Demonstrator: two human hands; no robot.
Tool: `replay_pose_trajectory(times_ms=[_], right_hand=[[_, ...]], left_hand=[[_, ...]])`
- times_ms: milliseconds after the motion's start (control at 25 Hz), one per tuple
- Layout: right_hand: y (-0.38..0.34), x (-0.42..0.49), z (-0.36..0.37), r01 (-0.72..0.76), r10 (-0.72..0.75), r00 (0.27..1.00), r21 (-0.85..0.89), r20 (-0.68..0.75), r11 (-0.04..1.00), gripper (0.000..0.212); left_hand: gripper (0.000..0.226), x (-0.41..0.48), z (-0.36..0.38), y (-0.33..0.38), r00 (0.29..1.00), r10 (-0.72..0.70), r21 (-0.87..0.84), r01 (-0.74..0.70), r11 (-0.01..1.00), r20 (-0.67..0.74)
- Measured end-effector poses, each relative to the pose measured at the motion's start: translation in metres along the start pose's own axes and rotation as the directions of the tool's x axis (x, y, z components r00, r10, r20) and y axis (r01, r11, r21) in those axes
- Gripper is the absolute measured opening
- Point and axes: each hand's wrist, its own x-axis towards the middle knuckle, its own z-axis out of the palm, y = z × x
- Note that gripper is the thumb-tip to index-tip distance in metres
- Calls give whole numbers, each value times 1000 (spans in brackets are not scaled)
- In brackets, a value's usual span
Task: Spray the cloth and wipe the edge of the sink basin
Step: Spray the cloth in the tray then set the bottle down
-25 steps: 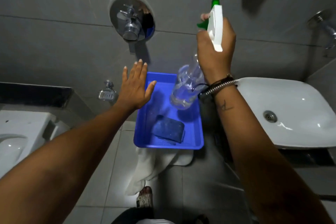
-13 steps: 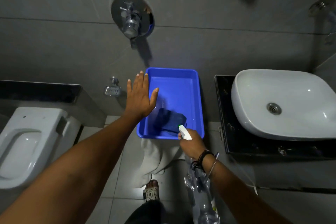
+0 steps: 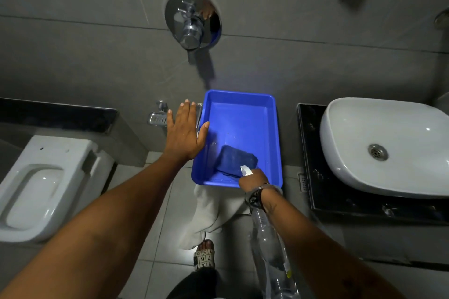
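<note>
The right hand [image 3: 254, 178], clamped on the spray bottle [image 3: 272, 250], aims its nozzle up at the cloth [image 3: 234, 159] just ahead in the tray [image 3: 278, 133], while the left hand [image 3: 185, 133] hovers spread, farther off.

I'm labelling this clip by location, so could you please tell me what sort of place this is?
Most likely a bathroom: a white ceramic toilet on the left, a white rounded sink basin on a black counter, and a chrome wall-mounted tap on grey tiles.

Dim, floor glare, wide-angle edge distortion
</note>
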Motion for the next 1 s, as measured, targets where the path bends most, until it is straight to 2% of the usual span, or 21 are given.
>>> replay_pose_trajectory(times_ms=[120, 240, 320, 440, 560, 640, 800, 880, 1000], right_hand=[[1, 0, 4, 7, -7, 999, 16, -36, 1000, 13], [-1, -2, 4, -40, 46, 997, 87, -63, 995, 18], [1, 1, 4, -51, 55, 997, 67, -55, 996, 18], [1, 3, 6, 12, -11, 998, 13, -58, 1000, 9], [0, 3, 10, 56, -55, 994, 12, -93, 998, 10], [-1, 1, 12, 18, -13, 991, 40, -131, 999, 3], [4, 2, 7, -95, 104, 982, 62, -159, 994, 21], [5, -3, 1, -54, 62, 988, 61, -139, 997, 27], [-6, -35, -7, 129, -116, 984, 93, -132, 987, 23]], left_hand=[[76, 2, -1, 0, 999, -38, -31, 37, 999, -9], [74, 4, -3, 1, 999, -50, -46, 50, 998, -9], [73, 5, -3, 0, 999, -44, -49, 44, 998, -13], [72, 5, -3, -5, 999, -53, -42, 52, 998, -11], [73, 5, -1, -5, 998, -57, -34, 57, 998, -4], [72, 5, -1, -5, 999, -53, -33, 53, 998, -5], [73, 9, -2, -4, 999, -45, -55, 44, 998, -18], [73, 10, -2, -5, 999, -51, -57, 50, 997, -15], [74, 13, 0, -8, 999, -30, -50, 29, 998, -18]])
